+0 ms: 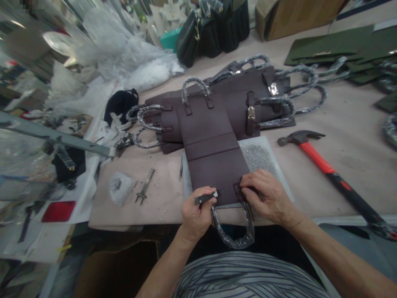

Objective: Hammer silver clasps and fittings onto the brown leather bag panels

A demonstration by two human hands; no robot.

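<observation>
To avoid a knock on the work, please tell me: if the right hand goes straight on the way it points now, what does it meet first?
The right hand would first meet the dark leather tab, which seems already under its fingers. Beyond it lies the brown leather panel; depth is unclear.

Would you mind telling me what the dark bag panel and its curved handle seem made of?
The bag panel looks like leather or faux leather, matte plum-brown, with crisp cut edges; I cannot tell which. The handle wears glossy clear plastic wrap, shown by its shine and creases; its core is hidden.
</observation>
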